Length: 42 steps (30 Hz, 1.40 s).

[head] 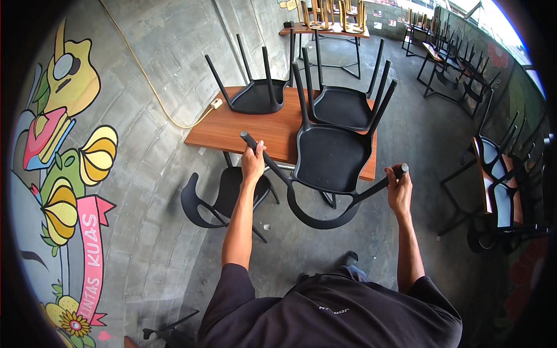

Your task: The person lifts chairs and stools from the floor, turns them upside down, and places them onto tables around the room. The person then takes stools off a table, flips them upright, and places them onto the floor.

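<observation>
A black plastic chair (333, 158) is upside down before me, its seat at the near right part of the wooden table (261, 130) and its curved backrest hanging past the edge. My left hand (253, 161) is closed around one of its near legs, close to the tip. Around the other near leg, also by its end, my right hand (399, 189) is wrapped. Two more black chairs rest inverted on the tabletop, one at the back left (256, 98) and one at the back right (341, 106). Whether the held chair bears on the table cannot be told.
An upright black chair (226, 191) stands on the floor at the table's left. A cable with a white socket (216, 103) runs down the block wall onto the tabletop. Another table (483, 174) with inverted chairs is at the right; further tables bearing chairs stand behind.
</observation>
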### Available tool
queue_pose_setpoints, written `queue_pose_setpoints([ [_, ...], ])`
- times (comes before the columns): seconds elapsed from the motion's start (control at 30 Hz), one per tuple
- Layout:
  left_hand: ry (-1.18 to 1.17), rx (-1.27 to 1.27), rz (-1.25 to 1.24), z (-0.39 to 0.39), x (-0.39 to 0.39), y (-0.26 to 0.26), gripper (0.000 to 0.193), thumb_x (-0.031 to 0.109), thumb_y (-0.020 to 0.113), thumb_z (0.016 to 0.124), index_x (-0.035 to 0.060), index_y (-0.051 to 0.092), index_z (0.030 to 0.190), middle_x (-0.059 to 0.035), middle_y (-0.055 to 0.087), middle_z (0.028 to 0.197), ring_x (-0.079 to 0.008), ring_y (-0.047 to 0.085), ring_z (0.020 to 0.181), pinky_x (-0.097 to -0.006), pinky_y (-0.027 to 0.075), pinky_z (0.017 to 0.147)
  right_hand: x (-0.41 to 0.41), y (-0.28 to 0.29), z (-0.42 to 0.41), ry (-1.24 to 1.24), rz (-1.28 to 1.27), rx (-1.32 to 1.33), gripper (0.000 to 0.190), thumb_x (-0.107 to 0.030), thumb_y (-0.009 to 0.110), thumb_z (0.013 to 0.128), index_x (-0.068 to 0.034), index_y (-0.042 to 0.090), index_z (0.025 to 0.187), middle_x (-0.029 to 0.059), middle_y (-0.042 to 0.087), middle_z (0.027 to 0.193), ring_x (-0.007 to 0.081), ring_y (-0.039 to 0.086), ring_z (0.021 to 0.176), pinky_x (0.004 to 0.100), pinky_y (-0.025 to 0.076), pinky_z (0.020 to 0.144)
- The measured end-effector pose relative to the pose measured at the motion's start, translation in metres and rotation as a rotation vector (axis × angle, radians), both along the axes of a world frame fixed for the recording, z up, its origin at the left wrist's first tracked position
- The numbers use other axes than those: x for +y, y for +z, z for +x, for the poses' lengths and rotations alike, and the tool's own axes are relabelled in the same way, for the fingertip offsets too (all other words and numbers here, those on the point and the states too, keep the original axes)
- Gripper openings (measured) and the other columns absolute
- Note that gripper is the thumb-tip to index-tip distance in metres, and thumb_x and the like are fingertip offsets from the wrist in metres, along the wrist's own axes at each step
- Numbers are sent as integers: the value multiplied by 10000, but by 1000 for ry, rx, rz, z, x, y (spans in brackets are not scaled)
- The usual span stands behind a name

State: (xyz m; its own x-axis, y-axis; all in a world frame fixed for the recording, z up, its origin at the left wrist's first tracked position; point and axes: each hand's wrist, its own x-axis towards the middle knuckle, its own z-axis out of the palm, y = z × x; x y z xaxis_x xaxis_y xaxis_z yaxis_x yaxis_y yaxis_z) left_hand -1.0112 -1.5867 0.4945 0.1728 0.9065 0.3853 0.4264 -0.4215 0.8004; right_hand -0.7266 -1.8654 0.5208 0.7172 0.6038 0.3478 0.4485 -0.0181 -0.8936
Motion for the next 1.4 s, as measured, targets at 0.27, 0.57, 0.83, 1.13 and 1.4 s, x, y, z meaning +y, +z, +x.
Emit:
queue_pose_setpoints([
  [0.27,0,-31,-34,-4,18,-5,382,385,485,902,12,568,898,-86,648,785,-226,589,727,-346,446,695,7,-3,-9,46,-1,62,158,-155,571,871,-20,491,853,4,422,638,88,368,604,251,355,542],
  [0.57,-16,-24,-42,4,19,-8,398,377,496,898,-4,554,1001,-85,655,850,-224,605,831,-334,449,752,12,-17,4,49,43,79,127,-136,556,877,-28,490,886,18,443,665,92,376,618,252,363,554],
  [0.83,-19,31,-127,-9,7,-27,454,375,605,830,2,503,1067,-106,619,889,-215,599,850,-332,459,748,-1,-46,6,107,35,38,268,-148,614,839,-28,477,1035,82,572,898,154,559,869,297,455,759],
  [1.13,-3,-34,-220,-62,-7,-10,579,395,638,805,23,438,1200,-166,558,1129,-243,540,1033,-339,425,866,-37,61,-16,-176,243,-337,376,-125,574,852,-75,440,1199,102,475,1233,239,423,1196,414,317,997],
  [1.4,97,-99,-136,-177,-3,25,560,422,610,821,39,457,1200,-129,564,1145,-209,571,969,-321,491,717,43,116,-108,205,537,-308,251,-70,547,841,-9,526,1083,105,564,1103,185,537,1024,324,440,828],
])
